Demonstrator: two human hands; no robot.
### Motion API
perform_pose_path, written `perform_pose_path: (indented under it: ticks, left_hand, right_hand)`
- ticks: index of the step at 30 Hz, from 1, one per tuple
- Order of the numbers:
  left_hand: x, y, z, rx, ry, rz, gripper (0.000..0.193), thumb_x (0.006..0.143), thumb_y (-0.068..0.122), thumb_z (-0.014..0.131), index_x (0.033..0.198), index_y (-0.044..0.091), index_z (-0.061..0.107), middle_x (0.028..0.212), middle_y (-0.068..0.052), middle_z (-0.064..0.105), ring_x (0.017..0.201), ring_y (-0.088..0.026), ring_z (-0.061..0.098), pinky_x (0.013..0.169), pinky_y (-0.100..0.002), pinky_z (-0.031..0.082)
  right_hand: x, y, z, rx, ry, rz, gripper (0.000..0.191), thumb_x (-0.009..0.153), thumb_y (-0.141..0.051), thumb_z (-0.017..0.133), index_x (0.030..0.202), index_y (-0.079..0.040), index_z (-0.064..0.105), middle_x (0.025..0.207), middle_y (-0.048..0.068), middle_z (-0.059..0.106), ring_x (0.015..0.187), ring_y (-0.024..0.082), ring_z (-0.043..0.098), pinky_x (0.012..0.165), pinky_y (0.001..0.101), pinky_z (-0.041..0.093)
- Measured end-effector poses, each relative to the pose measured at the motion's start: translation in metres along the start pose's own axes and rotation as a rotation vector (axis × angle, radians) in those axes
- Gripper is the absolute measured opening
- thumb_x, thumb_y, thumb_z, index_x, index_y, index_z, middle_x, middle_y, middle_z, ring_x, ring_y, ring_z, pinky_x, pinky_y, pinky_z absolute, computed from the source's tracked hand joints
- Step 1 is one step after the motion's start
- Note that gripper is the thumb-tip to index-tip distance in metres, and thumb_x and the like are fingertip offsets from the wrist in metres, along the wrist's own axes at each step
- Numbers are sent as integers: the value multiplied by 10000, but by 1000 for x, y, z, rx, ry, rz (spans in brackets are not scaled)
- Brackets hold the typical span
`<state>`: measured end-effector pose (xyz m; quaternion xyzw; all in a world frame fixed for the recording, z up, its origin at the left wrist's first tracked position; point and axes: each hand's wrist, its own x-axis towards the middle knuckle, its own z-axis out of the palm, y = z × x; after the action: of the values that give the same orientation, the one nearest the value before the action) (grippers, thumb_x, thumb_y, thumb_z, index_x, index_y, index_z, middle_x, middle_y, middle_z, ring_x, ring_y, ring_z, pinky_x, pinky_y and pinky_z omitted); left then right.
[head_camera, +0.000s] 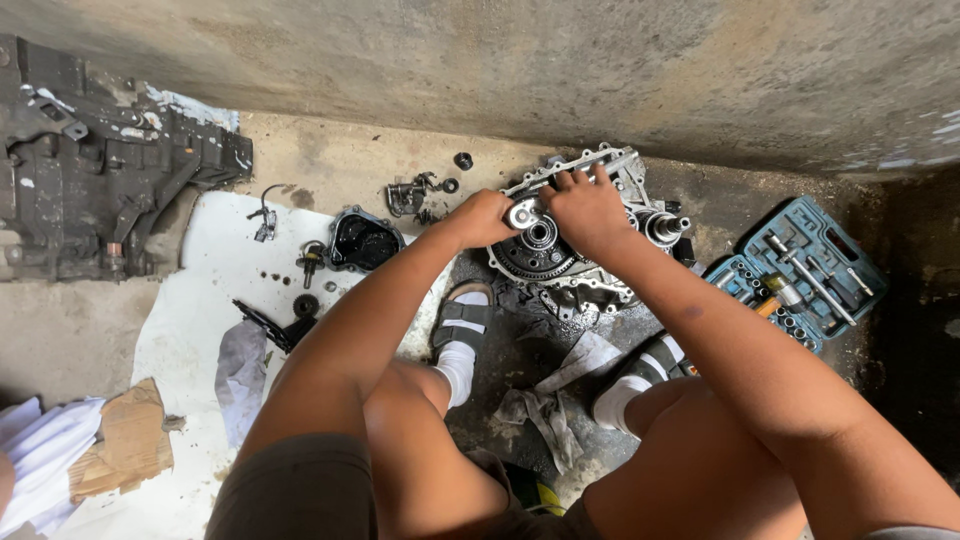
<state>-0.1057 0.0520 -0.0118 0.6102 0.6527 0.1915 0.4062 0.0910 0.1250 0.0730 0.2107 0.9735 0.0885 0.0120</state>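
On the concrete floor (90, 340) against the wall, in the head view, I see a grimy gearbox housing (580, 225) lying open with its large ring gear (540, 250) facing up. My left hand (482, 218) sits at the housing's left edge, its fingers curled together around a small shiny round part (522, 213) just above the ring gear. My right hand (588, 208) rests flat on top of the housing, fingers (585, 178) spread apart and pressing on the casting's upper flange, clamped on nothing. A splined shaft (665, 227) stands up just right of that hand.

Both feet in sandals (462, 320) and white socks are planted near the housing, with a dirty rag (545, 405) between them. To the right lies an open blue socket set case (805, 270). To the left, a white sheet (200, 310) carries a dark cover plate (362, 240) and small loose parts, and a second black gearbox casing (95, 170) sits in the far left corner. A scrap of cardboard (125, 440) lies at lower left
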Motion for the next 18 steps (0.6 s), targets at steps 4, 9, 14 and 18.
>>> perform_pose_path:
  ticks: [4,9,14,18]
  left_hand:
    - [5,-9,1,15,52,-45,245,806,231,769,960,40,754,918,-197,745,882,-344,738,772,-423,553]
    - [8,-21,2,52,70,-19,223,806,178,735,951,9,743,934,-235,732,915,-375,730,786,-435,560]
    - [3,-14,0,9,65,-31,241,805,237,756,952,46,750,921,-207,748,887,-360,736,778,-432,556]
    - [-1,-5,-1,44,2,-53,278,806,300,782,938,56,754,909,-197,747,874,-353,734,763,-434,550]
  right_hand:
    - [-1,-14,-2,329,-435,159,344,912,-136,609,1241,-34,608,1058,188,728,1010,336,720,940,496,531]
    - [-2,-28,-12,1374,-710,352,286,931,-144,638,1134,40,556,1014,231,755,936,381,780,776,466,618]
    - [0,-13,-13,329,-392,146,429,833,-54,614,1261,-78,593,1107,217,694,1067,359,676,890,495,530]
    - [-1,-3,-14,76,-119,30,287,866,-90,649,1151,-118,657,1089,141,725,1133,301,676,1083,584,429]
